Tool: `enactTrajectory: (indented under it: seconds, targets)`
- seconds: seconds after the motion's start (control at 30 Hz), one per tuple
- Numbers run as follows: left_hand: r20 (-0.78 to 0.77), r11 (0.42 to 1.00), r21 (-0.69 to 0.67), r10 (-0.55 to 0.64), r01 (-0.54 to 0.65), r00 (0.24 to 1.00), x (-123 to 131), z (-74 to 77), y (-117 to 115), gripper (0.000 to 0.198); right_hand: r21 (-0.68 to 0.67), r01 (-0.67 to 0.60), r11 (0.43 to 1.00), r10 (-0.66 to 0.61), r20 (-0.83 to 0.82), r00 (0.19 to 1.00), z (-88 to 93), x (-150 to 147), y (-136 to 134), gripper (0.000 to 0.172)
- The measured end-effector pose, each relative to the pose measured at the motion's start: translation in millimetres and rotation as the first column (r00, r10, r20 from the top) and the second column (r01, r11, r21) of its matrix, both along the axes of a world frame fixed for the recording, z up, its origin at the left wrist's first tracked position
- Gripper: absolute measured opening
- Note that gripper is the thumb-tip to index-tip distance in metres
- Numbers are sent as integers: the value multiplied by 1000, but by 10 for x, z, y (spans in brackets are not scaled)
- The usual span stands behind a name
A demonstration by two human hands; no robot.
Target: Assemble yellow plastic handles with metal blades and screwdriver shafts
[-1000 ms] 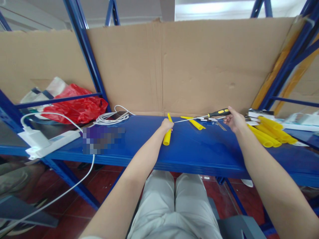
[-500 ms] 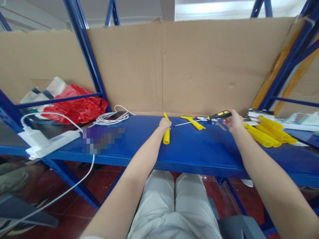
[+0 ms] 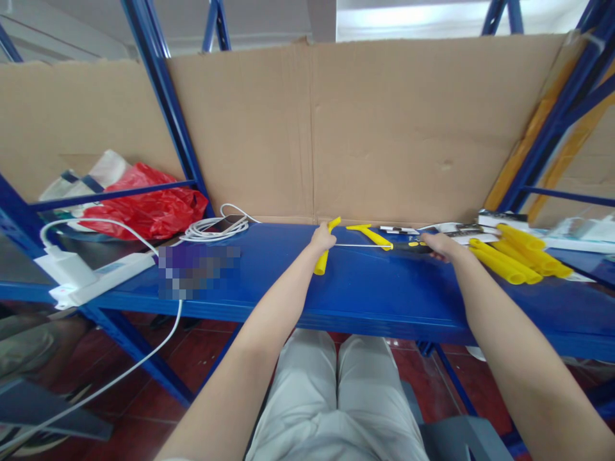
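Note:
My left hand [image 3: 321,239] is closed round a yellow tube [image 3: 323,259] that stands tilted on the blue shelf [image 3: 375,288]. My right hand [image 3: 439,246] grips the black-and-yellow handle of a long screwdriver [image 3: 406,246]. The screwdriver lies low, almost flat over the shelf, and its thin shaft points left toward the tube and my left hand. A second yellow tube [image 3: 369,235] lies just behind the shaft.
A pile of yellow tubes [image 3: 509,256] sits at the right with small tools behind it. A coiled white cable [image 3: 216,225], a white power strip [image 3: 91,275] and a red bag [image 3: 144,205] are at the left. Cardboard [image 3: 360,128] backs the shelf.
My right hand has lowered the screwdriver from a raised slant to nearly flat on the shelf. The tube in my left hand has tipped, its top now leaning right.

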State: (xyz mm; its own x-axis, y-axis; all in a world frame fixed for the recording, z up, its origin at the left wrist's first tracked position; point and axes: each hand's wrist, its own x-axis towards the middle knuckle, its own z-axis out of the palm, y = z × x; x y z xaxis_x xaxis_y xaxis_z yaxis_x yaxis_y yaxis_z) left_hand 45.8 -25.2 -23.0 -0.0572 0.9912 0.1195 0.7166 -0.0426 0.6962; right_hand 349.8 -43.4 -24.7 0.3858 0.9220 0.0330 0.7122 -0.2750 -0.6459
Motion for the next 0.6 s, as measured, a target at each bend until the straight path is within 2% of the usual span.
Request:
enactTrajectory:
  seconds: [0.1, 0.2, 0.33, 0.4, 0.47, 0.53, 0.6]
  targets:
    - [-87, 996, 12, -85, 87, 993, 22, -24, -43, 68, -177, 50, 983, -27, 126, 992, 29, -31, -16, 41]
    - [-136, 989, -10, -147, 147, 980, 51, -33, -87, 69, -180, 31, 983, 16, 253, 967, 38, 16, 34, 47]
    - [-158, 985, -7, -172, 173, 972, 77, -23, -123, 69, -81, -4, 997, 41, 456, 889, -23, 111, 159, 39]
    - [-170, 984, 6, -172, 175, 970, 83, -16, -134, 69, 28, -72, 997, 49, 481, 875, -71, 134, 217, 36]
    - [-187, 983, 10, -180, 185, 966, 87, -9, -145, 69, 103, -111, 988, 54, 445, 894, -111, 145, 277, 41]
    - [-198, 980, 11, -192, 198, 961, 93, -1, -159, 69, 112, -109, 988, 52, 423, 905, -133, 161, 358, 44]
    - [-206, 978, 16, -200, 208, 958, 99, 3, -170, 69, 65, -108, 992, 67, 459, 886, -142, 191, 467, 42]
